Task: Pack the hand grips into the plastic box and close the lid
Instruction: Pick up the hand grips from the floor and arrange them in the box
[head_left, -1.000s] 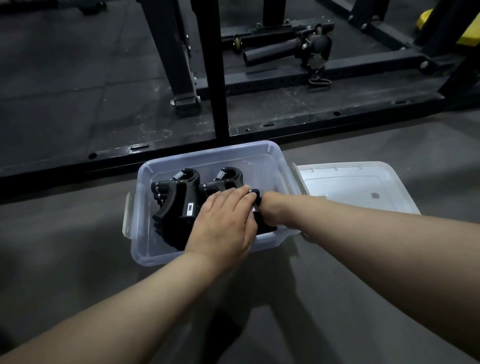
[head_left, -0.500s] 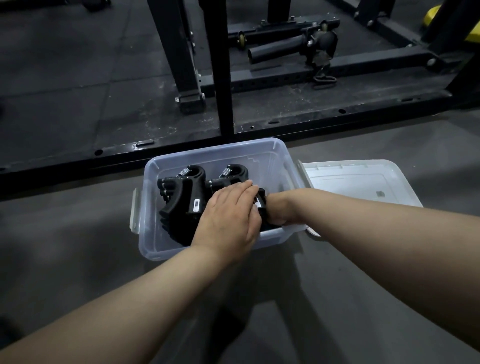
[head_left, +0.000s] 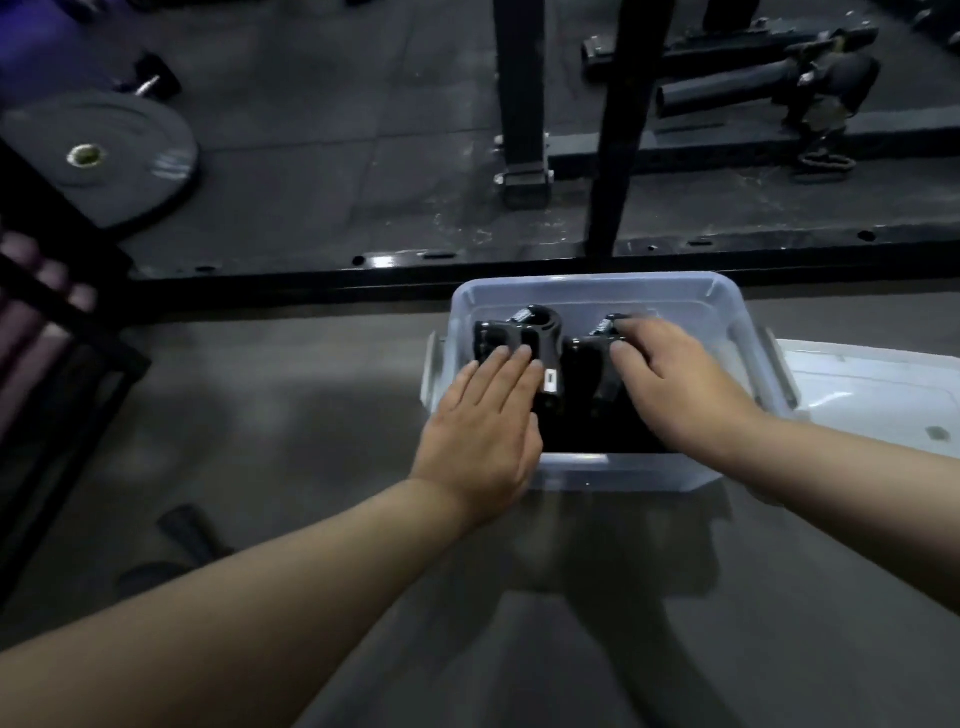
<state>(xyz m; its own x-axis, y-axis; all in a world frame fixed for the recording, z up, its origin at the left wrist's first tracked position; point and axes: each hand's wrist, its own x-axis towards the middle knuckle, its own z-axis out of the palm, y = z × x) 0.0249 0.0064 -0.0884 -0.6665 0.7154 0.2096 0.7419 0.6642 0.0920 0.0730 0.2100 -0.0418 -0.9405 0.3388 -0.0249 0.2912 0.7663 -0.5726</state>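
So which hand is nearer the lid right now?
Right. The right hand rests on the hand grips nearest the lid; the left hand rests on those at the box's opposite end.

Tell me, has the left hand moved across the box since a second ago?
Yes. Measured against the box, the left hand has shifted toward its left wall; it now lies flat on the left grip, apart from the right hand.

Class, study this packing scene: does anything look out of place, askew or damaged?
Nothing stands out. The hand grips sit inside the plastic box under the left hand and right hand; the lid lies beside it, not yet on.
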